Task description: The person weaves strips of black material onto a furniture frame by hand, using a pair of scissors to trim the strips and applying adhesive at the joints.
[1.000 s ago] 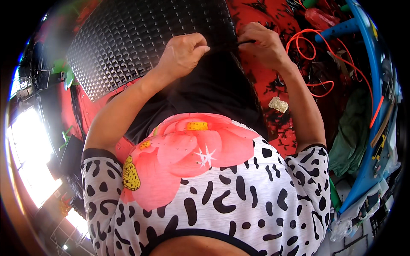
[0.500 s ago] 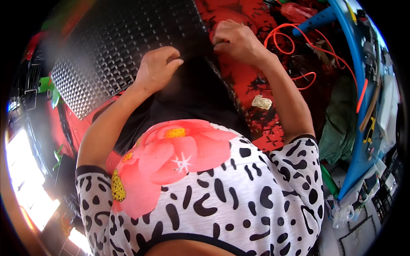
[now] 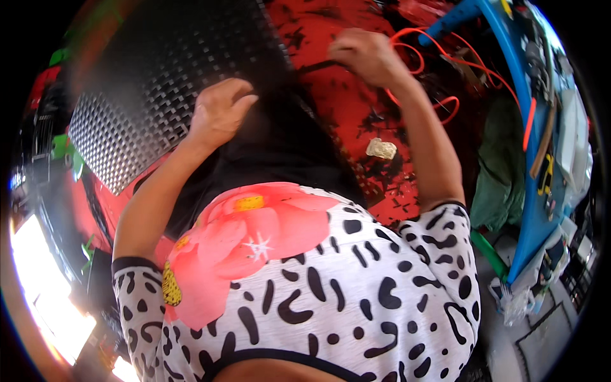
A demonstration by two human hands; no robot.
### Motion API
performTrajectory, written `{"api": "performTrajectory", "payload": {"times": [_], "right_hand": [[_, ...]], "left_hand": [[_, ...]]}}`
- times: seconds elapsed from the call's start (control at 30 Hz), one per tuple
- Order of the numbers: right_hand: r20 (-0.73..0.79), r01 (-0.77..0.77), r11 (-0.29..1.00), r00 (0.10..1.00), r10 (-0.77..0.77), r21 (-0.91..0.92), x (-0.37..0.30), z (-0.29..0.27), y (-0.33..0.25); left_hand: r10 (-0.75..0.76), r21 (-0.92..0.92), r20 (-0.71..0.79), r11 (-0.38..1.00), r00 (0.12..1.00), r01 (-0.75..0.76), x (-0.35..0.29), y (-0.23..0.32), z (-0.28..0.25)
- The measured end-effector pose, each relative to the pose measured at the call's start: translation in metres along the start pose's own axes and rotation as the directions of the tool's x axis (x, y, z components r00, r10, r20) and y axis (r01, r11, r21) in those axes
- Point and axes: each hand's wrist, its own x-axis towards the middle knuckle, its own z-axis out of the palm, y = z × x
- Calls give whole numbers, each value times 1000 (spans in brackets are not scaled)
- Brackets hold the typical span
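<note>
Closest in: left hand point(image 3: 219, 111) curled, fingers together, pinning a dark black fabric piece point(image 3: 273, 143) against the edge of the black diamond-pattern rubber mat point(image 3: 165, 89). Further out: right hand point(image 3: 366, 57) pinched shut on a thin dark strip point(image 3: 315, 65) over the red paint-smeared bench point(image 3: 356, 114). Best to keep that fabric taut, pull steady, steer clear of the looped orange cable point(image 3: 439, 70).
</note>
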Motion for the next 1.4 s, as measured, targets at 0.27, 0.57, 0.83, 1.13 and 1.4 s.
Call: {"api": "performTrajectory", "payload": {"times": [0.27, 0.57, 0.83, 1.13, 1.4], "right_hand": [[-94, 141, 946, 980, -175, -292, 15, -7, -52], [205, 257, 953, 953, -222, -164, 18, 13, -27], [237, 0, 966, 970, 64, -258, 4, -25, -8], [224, 253, 944, 953, -205, -212, 15, -4, -12], [179, -614, 772, 751, 636, -167, -62, -78, 86]], "left_hand": [[-18, 6, -10, 1000, 1000, 18, 3, 2, 3], [-13, -40, -10, 999, 1000, 12, 6, 6, 3], [28, -63, -8, 998, 1000, -28, 7, 3, 5], [30, -66, -1, 997, 1000, -30, 4, 6, 4], [57, 11, 30, 998, 998, -58, -7, -1, -11]]}}
